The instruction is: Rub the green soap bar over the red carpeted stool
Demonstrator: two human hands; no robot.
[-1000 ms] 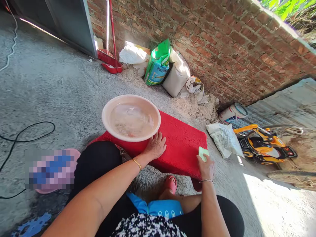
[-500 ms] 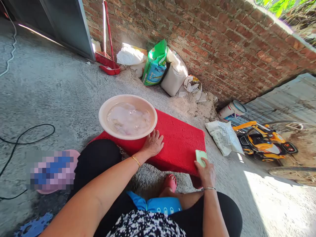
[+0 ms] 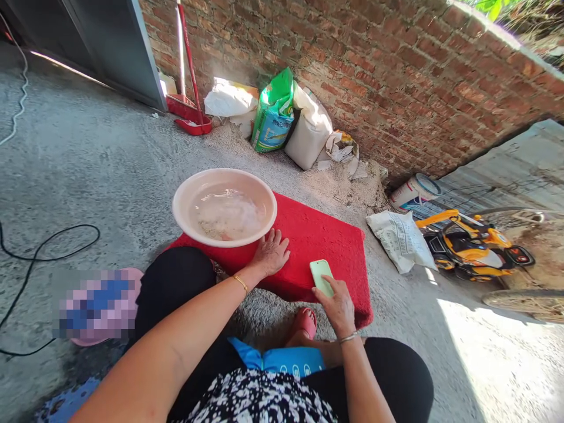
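A red cloth (image 3: pixel 317 235) covers a low bench in front of me. My left hand (image 3: pixel 272 254) lies flat on it with fingers spread, its fingertips close to the rim of a basin. In my right hand (image 3: pixel 337 302) is a pale-green, flat, rounded block (image 3: pixel 322 276), seemingly a scrubbing brush; its underside is hidden against the cloth. The fingers hold it from the near side. The pale-pink basin (image 3: pixel 180 205) stands at the left end of the bench and contains cloudy water with a few bubbles.
A pink tub (image 3: pixel 132 282), partly blurred, sits on the floor at left near a black cable (image 3: pixel 33 258). Sacks (image 3: pixel 308 135) and a red dustpan (image 3: pixel 196 124) stand along the brick wall. At right are a white bag (image 3: pixel 400 238), a bucket (image 3: pixel 414 191) and a yellow toy digger (image 3: pixel 480 244).
My right hand has moved left with the green block, from the cloth's right edge towards its middle. The cloth's near right corner hangs further out. My left hand has stayed in place.
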